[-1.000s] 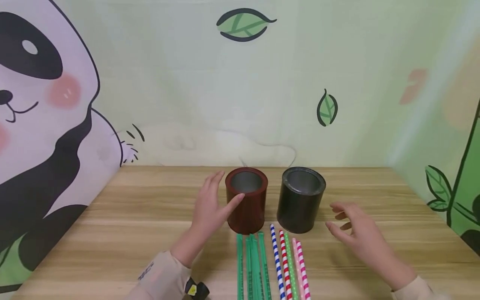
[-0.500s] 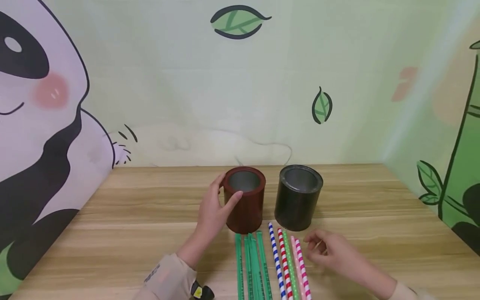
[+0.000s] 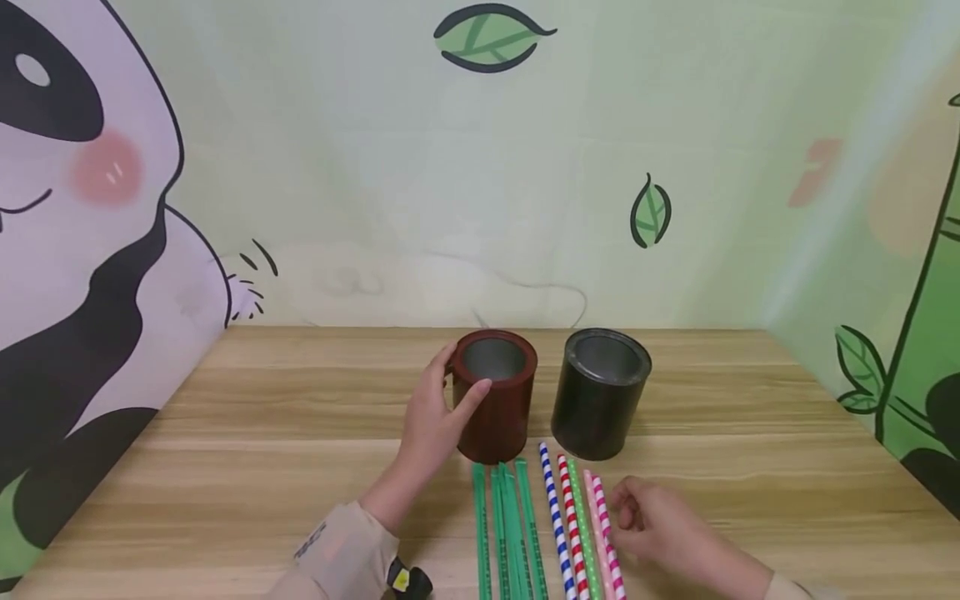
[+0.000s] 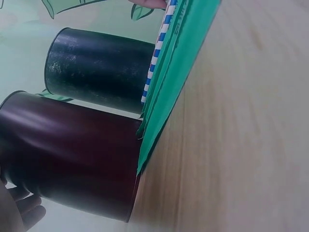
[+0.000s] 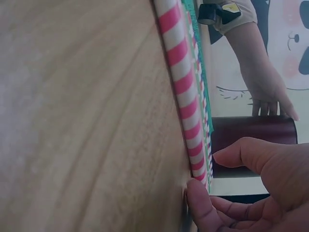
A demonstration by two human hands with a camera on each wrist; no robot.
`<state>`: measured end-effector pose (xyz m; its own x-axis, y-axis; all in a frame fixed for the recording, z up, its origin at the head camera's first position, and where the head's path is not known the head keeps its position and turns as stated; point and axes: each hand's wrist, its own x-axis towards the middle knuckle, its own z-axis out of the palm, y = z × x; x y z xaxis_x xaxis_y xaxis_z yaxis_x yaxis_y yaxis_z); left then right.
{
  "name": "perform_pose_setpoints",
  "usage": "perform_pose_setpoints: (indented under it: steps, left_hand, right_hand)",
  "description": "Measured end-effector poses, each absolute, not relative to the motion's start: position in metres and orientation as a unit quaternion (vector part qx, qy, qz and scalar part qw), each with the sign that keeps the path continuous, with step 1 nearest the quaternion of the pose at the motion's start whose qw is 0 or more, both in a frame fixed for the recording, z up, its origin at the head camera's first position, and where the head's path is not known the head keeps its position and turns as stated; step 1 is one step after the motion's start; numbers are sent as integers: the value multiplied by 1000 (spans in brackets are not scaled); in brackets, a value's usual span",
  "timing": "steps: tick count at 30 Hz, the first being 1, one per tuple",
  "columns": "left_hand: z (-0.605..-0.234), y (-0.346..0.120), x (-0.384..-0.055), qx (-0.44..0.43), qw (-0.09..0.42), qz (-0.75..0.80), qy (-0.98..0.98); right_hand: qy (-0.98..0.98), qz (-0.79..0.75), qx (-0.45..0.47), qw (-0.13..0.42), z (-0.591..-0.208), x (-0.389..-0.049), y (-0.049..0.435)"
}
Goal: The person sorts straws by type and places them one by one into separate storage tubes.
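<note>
A dark red cup point(image 3: 497, 421) stands upright at the back of the table. My left hand point(image 3: 433, 425) grips it from the left, thumb across its front near the rim and fingers at its far side. Beside the straws my right hand point(image 3: 660, 523) bends its fingers low over the table. In the right wrist view, one fingertip is right at the end of a pink-and-white striped straw point(image 5: 183, 87), while the thumb stays apart from it. Blue-striped point(image 3: 553, 517), red-striped point(image 3: 572, 525), green dotted point(image 3: 583, 533) and pale pink straws lie alongside.
A black cup point(image 3: 598, 408) stands upright just right of the dark red one. Several green paper-wrapped straws point(image 3: 512, 533) lie in front of the dark red cup. Behind the wooden table point(image 3: 300, 392) rises a pale green backdrop point(image 3: 360, 167) with a panda print.
My right hand has moved left and down from beside the black cup to the pink-striped straw, its fingers bending more. My left hand has closed in against the dark red cup.
</note>
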<state>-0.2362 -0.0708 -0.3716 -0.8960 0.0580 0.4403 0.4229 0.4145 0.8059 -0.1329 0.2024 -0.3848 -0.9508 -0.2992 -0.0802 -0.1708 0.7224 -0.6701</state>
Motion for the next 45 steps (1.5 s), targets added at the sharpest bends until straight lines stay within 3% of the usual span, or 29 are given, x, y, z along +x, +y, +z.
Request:
perform_pose_setpoints:
  steps: [13,26,34,45]
  left_hand:
    - [-371,-71,-236,-147,186,-506,-829]
    - [-368,-71,-234,-147,185,-506,-829]
    - [-368,-70,-233,-149,187,-507,-828]
    - [-370,-71,-234,-153,191,-506,-827]
  right_hand:
    - [943,-313,-94,63,-387,-135,189]
    - [949,-300,-18,94,-384,-139,180]
    - [923,-362,-78,102,-375,-138,191]
    - [898,-400,-183,38,-318,-146,196]
